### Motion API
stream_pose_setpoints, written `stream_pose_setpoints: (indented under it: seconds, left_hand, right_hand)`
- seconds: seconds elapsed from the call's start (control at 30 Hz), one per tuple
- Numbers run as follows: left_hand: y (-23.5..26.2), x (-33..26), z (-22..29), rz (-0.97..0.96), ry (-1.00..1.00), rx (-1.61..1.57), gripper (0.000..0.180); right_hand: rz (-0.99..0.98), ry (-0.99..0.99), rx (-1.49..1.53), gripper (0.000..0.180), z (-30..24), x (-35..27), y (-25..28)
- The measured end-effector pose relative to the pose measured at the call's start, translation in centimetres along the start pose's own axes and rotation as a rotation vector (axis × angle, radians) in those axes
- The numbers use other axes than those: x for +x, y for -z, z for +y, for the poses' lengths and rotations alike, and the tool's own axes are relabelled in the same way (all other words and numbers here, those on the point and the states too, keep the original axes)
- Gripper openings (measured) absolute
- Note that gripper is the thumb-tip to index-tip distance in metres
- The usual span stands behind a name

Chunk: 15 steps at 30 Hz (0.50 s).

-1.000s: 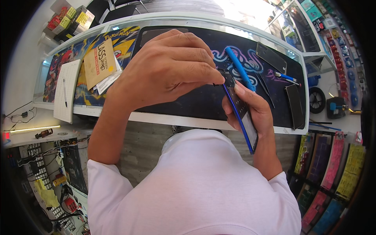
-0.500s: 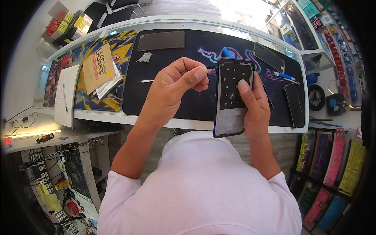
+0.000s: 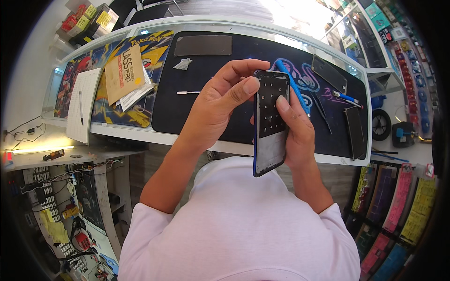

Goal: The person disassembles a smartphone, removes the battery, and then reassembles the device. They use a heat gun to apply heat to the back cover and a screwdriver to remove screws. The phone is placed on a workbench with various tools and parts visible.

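Over the dark bench [image 3: 201,117], the right hand [image 3: 295,129] gripped the phone frame [image 3: 269,119] upright, steadying it while the left hand [image 3: 220,100] fingers [image 3: 248,86] pinched its top edge.

brown flat package [image 3: 123,74] on counter's left, colourful wall packages [image 3: 407,202]

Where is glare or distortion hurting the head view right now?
Head view: glare washes out the counter's far edge; fisheye bends the counter rim and blackens the corners; the phone panel between left hand and right hand stays sharp and evenly lit.
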<state>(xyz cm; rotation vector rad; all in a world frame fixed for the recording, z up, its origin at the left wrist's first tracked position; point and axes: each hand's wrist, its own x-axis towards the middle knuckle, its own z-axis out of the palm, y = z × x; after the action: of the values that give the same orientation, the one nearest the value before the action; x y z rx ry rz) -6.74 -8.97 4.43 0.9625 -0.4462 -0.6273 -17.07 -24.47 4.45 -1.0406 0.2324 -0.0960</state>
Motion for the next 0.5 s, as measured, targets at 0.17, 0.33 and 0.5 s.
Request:
stream_pose_setpoints:
  seconds: [0.17,0.33,0.5]
  left_hand:
    - [0.1,0.2,-0.3,0.049,-0.015,0.069,0.049]
    - [-0.5,-0.7,-0.2,0.121,-0.201,0.122,0.042]
    - [-0.4,-1.4,0.3,0.198,-0.317,0.272,0.018]
  right_hand:
    - [0.049,0.120,-0.125,0.051,0.4,0.4,-0.3]
    - [0.007,0.327,-0.226,0.045,0.5,0.3,-0.3]
    - [-0.020,0.526,-0.437,0.047,1.2,0.2,-0.3]
